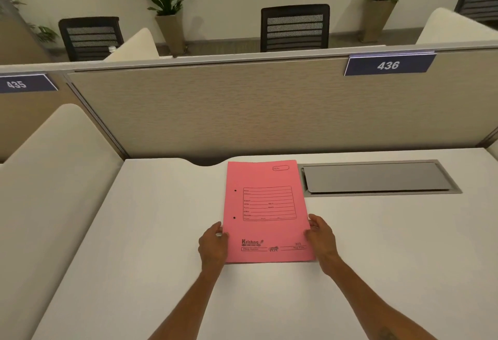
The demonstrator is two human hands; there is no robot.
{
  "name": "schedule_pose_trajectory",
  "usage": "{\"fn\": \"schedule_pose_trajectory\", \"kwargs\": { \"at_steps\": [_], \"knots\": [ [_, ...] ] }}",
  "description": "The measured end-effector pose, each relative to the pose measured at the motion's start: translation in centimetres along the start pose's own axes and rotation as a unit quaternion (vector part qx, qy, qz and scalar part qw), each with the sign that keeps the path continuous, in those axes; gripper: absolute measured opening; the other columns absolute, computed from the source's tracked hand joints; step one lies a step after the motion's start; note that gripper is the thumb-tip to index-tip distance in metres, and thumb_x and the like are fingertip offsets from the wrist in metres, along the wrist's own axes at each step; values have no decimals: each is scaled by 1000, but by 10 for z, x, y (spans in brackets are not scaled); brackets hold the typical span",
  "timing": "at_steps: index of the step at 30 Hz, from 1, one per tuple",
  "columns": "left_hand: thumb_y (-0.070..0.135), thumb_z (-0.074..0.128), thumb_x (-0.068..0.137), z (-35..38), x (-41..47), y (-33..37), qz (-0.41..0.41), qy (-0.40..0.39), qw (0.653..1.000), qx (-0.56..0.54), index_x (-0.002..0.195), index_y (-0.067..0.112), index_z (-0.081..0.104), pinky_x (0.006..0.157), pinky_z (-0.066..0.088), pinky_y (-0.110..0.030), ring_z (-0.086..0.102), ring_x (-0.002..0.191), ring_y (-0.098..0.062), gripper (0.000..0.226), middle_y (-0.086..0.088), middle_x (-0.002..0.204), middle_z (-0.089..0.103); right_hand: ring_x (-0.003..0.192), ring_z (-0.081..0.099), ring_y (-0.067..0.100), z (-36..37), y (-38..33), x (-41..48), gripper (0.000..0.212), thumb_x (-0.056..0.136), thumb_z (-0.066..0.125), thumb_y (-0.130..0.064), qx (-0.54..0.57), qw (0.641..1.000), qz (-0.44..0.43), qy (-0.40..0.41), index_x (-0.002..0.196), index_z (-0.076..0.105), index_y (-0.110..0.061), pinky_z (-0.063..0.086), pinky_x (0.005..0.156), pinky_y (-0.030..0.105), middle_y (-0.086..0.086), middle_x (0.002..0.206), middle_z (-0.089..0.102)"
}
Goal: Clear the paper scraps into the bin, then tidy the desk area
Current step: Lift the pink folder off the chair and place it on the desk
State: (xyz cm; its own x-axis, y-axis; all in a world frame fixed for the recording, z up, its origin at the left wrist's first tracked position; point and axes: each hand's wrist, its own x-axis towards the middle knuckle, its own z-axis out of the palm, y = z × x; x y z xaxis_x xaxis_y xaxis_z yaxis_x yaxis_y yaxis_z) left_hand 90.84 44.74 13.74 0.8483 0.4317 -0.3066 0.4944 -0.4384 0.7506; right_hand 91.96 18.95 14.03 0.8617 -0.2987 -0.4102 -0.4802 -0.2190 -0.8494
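Desk [161, 232], "Krishna" pink folder [266, 205]

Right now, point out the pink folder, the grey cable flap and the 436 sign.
pink folder [266, 210]: head view, middle of its cover.
grey cable flap [377, 178]: head view, centre of the lid.
436 sign [388, 65]: head view, on the number.

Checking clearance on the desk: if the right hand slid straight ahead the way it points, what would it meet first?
Probably the grey cable-tray lid beside the pink file folder; the right hand has bare desk before that.
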Motion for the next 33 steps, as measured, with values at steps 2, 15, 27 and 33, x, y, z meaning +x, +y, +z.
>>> {"fn": "schedule_pose_trajectory", "kwargs": {
  "at_steps": [2,15,27,33],
  "knots": [
    [10,59,95,-1,-5,0,-3,-3,1000,21,138,10,59,106,46,-42,62,119,-30,43,-8,130,66,105,62,28,0,2,-8,44,92,43,6,-15,1000,-22,14,128,57,-13,54,88,42,9,123,64],
    [19,52,103,-33,-85,-7,80,6,994,74,140,10,55,109,42,-40,56,126,-27,38,-7,136,61,132,48,29,-5,6,-78,51,96,52,3,-109,990,-87,-14,145,46,-7,45,110,47,14,143,50],
    [32,21,110,-102,-189,-22,262,-57,890,369,160,15,13,125,6,-41,10,155,-26,54,-4,167,15,140,34,26,-25,-8,-215,55,100,47,-11,-281,939,-194,-36,153,32,-15,31,108,39,5,156,35],
    [37,17,110,-137,-275,-41,297,-58,845,441,160,12,2,125,1,-44,-1,156,-29,58,-7,169,2,145,32,25,-45,5,-305,60,103,45,-25,-362,903,-229,-26,158,21,-18,33,109,40,3,160,32]
  ]
}}
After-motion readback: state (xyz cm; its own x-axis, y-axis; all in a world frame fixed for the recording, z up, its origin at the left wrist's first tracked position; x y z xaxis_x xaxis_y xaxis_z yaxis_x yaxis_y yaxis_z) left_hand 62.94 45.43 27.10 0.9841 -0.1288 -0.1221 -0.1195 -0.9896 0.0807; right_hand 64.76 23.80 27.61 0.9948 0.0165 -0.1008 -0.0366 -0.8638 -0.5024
